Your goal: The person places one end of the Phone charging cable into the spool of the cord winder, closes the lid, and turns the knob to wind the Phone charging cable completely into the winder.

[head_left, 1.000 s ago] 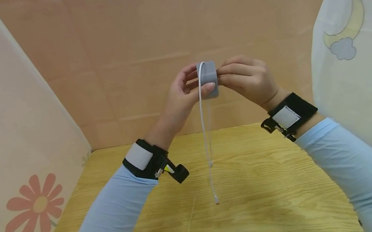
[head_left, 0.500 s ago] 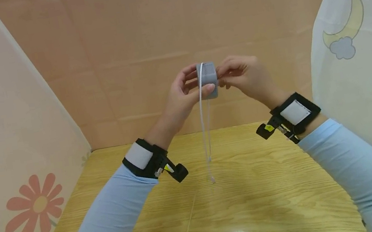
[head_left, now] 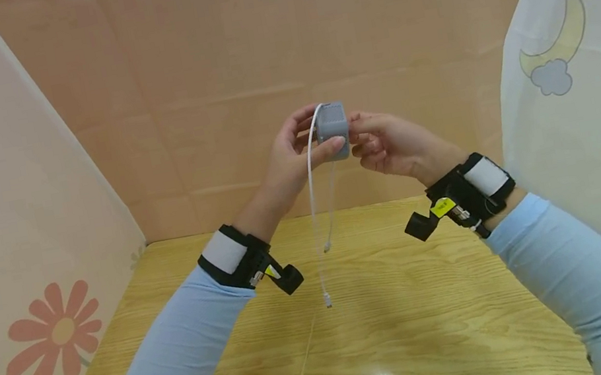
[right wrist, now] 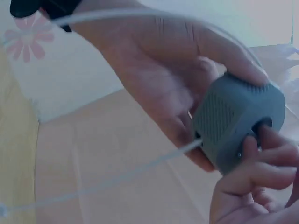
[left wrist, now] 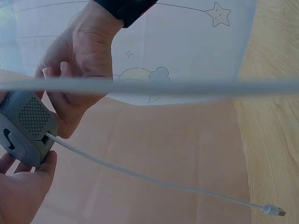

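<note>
A small grey box-shaped cable reel [head_left: 331, 122] is held up in the air over the wooden table [head_left: 422, 327]. My left hand [head_left: 294, 152] grips it from the left, thumb underneath. My right hand [head_left: 389, 142] pinches its right face with curled fingertips [right wrist: 261, 154], seen close in the right wrist view on the grey reel [right wrist: 238, 126]. Two strands of white cable [head_left: 315, 212] hang from it, and the longer one ends in a small plug [head_left: 328, 302]. In the left wrist view the reel [left wrist: 25, 128] sits between both hands, the cable [left wrist: 154, 179] running out to the plug [left wrist: 272, 210].
Tan cardboard walls [head_left: 233, 78] close off the back. A flower-printed sheet [head_left: 54, 331] stands on the left and a moon-and-star curtain [head_left: 572, 52] on the right. A thin pale stick [head_left: 309, 347] lies on the table below the cable.
My right hand has rolled so its wrist dropped and its fingers moved to the reel's right face. The cable has swung left and its plug hangs higher than a second ago.
</note>
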